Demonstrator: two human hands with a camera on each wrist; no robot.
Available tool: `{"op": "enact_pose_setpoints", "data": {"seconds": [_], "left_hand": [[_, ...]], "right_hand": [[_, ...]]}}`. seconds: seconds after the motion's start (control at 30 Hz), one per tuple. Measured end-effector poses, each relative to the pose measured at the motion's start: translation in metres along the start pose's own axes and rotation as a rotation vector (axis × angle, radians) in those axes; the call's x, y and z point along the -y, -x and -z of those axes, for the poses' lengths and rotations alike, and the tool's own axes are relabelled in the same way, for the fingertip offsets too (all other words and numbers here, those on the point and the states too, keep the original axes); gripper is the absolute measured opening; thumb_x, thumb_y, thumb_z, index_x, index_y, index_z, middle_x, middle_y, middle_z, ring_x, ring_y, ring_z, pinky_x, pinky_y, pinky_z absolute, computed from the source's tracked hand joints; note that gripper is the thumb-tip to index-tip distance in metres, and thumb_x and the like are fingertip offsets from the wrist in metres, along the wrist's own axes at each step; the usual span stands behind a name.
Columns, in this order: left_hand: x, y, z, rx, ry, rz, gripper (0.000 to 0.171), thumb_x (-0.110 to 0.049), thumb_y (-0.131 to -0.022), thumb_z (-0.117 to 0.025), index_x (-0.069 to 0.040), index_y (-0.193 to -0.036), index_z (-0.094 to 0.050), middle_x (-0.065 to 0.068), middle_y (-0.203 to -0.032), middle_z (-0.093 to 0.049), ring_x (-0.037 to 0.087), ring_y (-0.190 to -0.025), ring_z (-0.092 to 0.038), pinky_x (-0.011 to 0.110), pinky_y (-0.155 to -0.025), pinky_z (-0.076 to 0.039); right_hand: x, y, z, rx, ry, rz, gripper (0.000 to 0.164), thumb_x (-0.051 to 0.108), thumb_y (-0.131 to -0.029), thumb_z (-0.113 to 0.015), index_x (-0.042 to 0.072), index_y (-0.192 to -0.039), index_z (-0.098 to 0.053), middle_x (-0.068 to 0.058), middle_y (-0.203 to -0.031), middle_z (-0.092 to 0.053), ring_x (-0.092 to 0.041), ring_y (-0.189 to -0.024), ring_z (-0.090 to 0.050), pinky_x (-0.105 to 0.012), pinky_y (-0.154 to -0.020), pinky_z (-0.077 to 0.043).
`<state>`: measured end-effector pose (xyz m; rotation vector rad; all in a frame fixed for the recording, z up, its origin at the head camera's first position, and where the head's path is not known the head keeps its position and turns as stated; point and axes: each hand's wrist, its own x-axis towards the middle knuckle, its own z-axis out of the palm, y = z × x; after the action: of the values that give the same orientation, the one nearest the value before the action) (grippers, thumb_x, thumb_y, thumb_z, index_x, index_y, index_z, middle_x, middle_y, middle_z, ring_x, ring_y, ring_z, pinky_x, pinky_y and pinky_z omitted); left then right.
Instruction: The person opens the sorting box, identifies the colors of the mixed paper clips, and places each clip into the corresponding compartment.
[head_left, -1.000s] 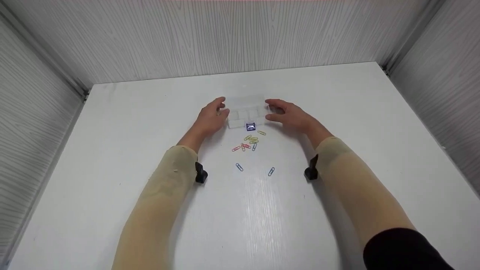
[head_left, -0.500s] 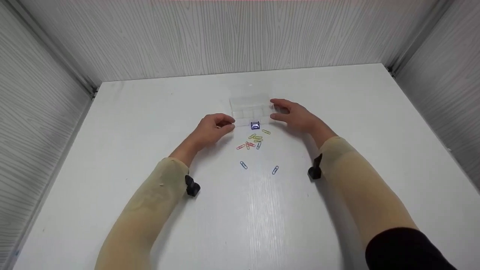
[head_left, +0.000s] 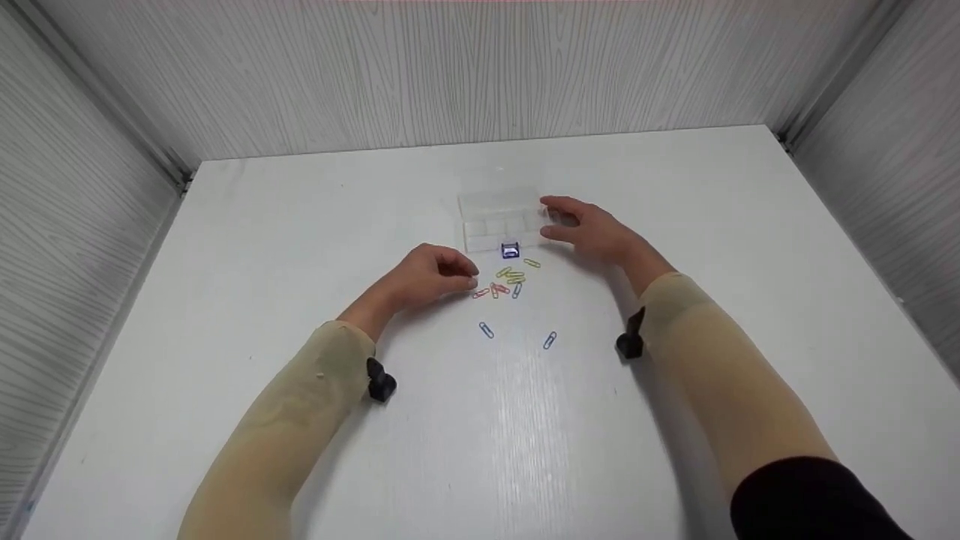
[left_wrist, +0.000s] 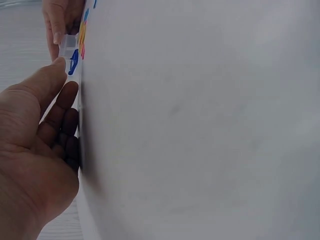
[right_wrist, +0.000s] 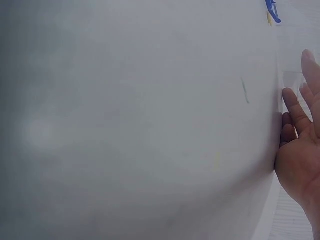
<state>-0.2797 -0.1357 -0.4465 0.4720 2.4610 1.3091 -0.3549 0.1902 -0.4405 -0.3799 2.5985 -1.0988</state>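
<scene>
A clear plastic compartment box [head_left: 495, 226] lies on the white table with its transparent lid [head_left: 499, 201] folded back. At the box's front edge is a small blue-violet piece [head_left: 510, 250]. My right hand [head_left: 592, 234] rests at the box's right side, thumb and forefinger spread along its edge. My left hand [head_left: 429, 277] is left of the scattered paper clips, fingertips right beside a red paper clip [head_left: 481, 293]. In the left wrist view, a gap shows between the thumb and forefinger of the left hand [left_wrist: 37, 125], with nothing between them.
Yellow paper clips [head_left: 514, 276] lie in front of the box, beside more red ones [head_left: 500, 289]. Two blue paper clips, one on the left [head_left: 486, 330] and one on the right [head_left: 550, 340], lie closer to me. A wood-grain wall panel [head_left: 465, 75] stands behind the table.
My left hand has left the box's left side and come down toward me, to the red paper clips. The right hand stays at the box's right side.
</scene>
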Motion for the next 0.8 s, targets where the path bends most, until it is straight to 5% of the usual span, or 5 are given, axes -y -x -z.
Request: {"op": "enact_pose_setpoints", "data": {"seconds": [0.8], "left_hand": [[-0.0038,-0.0037,-0.0050,0.035,-0.152,-0.046,0.013,-0.022,-0.090,-0.087,-0.017,-0.102,-0.085,0.000,-0.107,-0.071,0.021,-0.108,-0.056,0.040,-0.104,-0.042]], "right_hand": [[0.0002,0.0000,-0.0002,0.006,-0.014,0.000,0.069,0.048,-0.102,-0.069,0.035,-0.163,-0.041,0.009,-0.168,-0.039,-0.015,-0.157,-0.028,-0.043,-0.128,-0.019]]}}
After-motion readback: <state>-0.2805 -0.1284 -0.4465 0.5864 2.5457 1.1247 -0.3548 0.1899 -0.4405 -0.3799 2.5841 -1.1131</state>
